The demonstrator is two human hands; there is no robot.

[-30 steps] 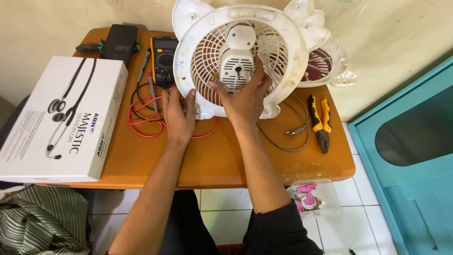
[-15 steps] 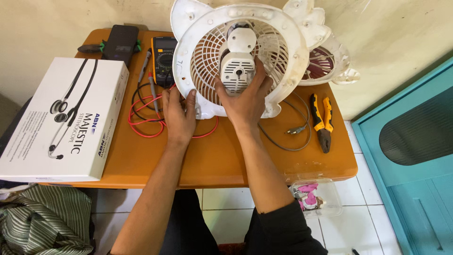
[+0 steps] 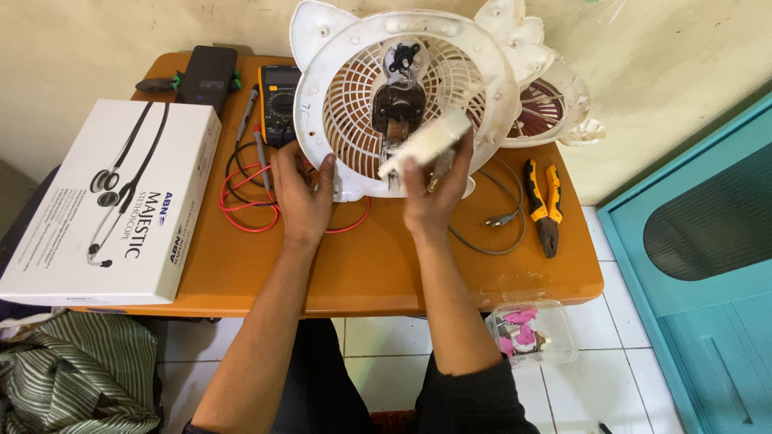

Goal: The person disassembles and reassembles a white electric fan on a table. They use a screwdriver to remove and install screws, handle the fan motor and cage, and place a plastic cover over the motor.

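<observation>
White fan grille (image 3: 354, 88) stands at the table's (image 3: 386, 273) far edge; left hand (image 3: 301, 193) grips its rim, right hand (image 3: 434, 193) holds a white motor cover (image 3: 426, 143); pliers (image 3: 544, 205) lie right.

Two fan grilles (image 3: 346, 96), one multimeter (image 3: 277, 100), one white box (image 3: 112, 201), one pair of pliers (image 3: 543, 201).

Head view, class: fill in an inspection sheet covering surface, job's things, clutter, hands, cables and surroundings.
Surface: orange wooden table, crowded.
Job's things: white plastic fan grille upright, dark motor exposed; white plastic motor cover pulled off.
Clutter: white stethoscope box, yellow multimeter, orange-handled pliers.
Hands: left hand steadies grille rim; right hand fingers hold cover.
Cables: red and black probe leads, grey cord.
Surroundings: teal cabinet, tiled floor.
</observation>
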